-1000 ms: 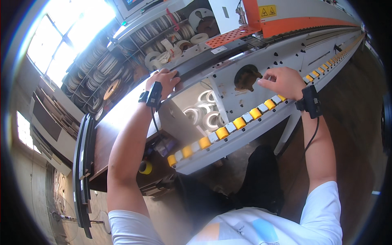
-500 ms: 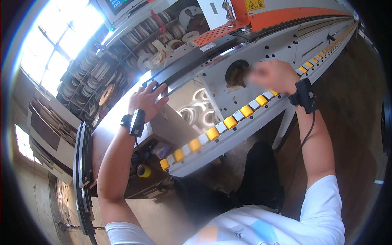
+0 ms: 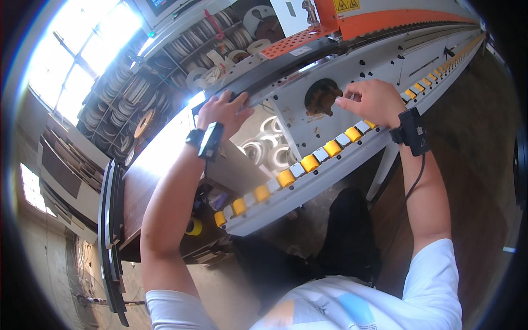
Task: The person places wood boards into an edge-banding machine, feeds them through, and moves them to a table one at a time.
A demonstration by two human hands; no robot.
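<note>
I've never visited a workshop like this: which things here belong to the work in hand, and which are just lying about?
Seemingly in use:
dark rail, by the left hand
round opening, near the right hand
yellow rollers

Seemingly lying about:
stored rolls, upper left
white coils
dark strips, far left
yellow roll

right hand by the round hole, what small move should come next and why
Probably ease the right hand slightly rightward, away from the round hole in the grey panel: in this view it reaches right to the hole's edge, and brown material shows inside. I cannot tell whether the hand holds anything.
</note>
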